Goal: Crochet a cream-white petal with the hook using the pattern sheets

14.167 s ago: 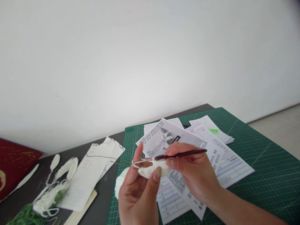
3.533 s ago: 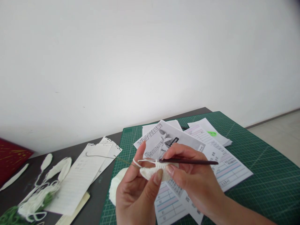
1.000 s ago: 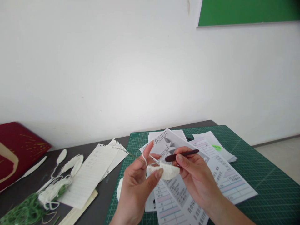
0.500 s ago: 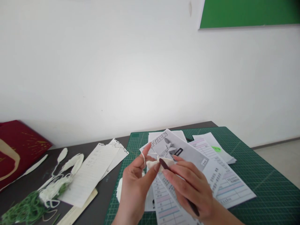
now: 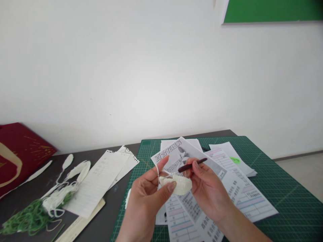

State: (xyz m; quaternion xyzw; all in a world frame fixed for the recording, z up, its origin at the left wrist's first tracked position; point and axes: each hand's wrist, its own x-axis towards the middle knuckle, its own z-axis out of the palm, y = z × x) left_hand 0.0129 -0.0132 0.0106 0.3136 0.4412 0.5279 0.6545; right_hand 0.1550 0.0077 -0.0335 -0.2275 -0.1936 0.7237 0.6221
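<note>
My left hand (image 5: 145, 198) pinches a small cream crochet piece (image 5: 179, 184) between thumb and fingers, with white yarn (image 5: 157, 170) looped over the raised forefinger. My right hand (image 5: 208, 191) grips a dark brown crochet hook (image 5: 192, 165) whose metal tip points left into the top edge of the piece. Both hands are held above printed pattern sheets (image 5: 227, 181) that lie on a green cutting mat (image 5: 285, 191).
Lined notepaper (image 5: 101, 178) lies left of the mat on the dark table (image 5: 30, 195). Finished white crochet petals (image 5: 75, 169) and loose green and white yarn (image 5: 32, 216) sit at the far left, beside a red bag (image 5: 17, 151). The wall is close behind the table.
Half a second ago the hook lay low along my right palm, pointing down; now it is raised and its tip is back at the piece's top edge. The camera view shifted slightly.
</note>
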